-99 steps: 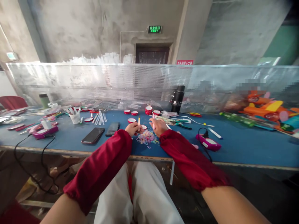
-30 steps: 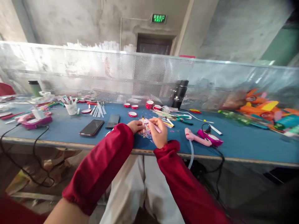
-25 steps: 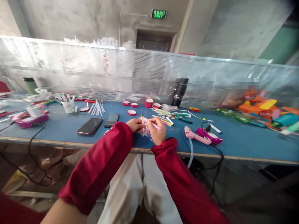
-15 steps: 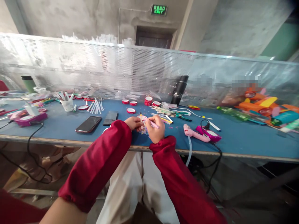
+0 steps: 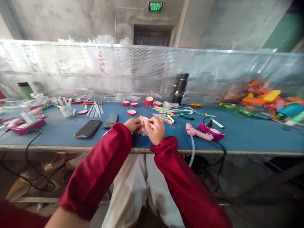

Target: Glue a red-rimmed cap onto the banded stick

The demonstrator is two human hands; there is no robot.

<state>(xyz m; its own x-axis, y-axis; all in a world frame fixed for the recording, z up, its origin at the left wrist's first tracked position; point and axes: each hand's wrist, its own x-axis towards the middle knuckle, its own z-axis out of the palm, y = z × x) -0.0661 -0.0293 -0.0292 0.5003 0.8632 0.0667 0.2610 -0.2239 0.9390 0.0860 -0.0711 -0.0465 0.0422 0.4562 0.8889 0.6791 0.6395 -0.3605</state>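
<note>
At mid-frame I see the right hand [image 5: 156, 130], curled round a pink pen [image 5: 153, 126], has drawn in beside the thin stick [image 5: 142, 120] the left hand [image 5: 133, 125] pinches, so both seem at work on 1 spot.

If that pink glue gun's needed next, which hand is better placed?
Probably the right hand: it's nearer the pink glue gun, though gripping a pink stick; the left hand is farther, holding a slim piece.

Pink pen [image 5: 154, 126]: tip too small to tell. Coloured pile [image 5: 143, 134]: part-hidden. Teal cylinder [image 5: 290, 110]: cut off right.
</note>
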